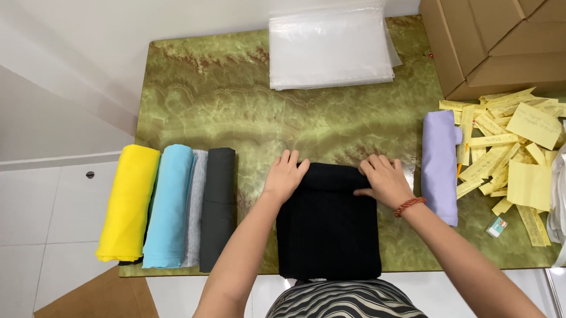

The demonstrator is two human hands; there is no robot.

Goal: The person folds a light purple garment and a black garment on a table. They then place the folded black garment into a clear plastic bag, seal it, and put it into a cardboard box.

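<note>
Black folded cloth (328, 228) lies at lower centre of the green desk (235, 93), its far edge rolled under both flat, open hands: left hand (284, 175), right hand (384, 180). Four finished rolls (169, 205) sit at left, a lilac roll (440, 163) at right.

head view, steeply downward, near, over green marbled table (234, 99)

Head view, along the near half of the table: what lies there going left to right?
Yellow roll → light blue roll → grey roll → dark grey roll → black cloth under both hands → lilac roll → yellow paper slips.
</note>
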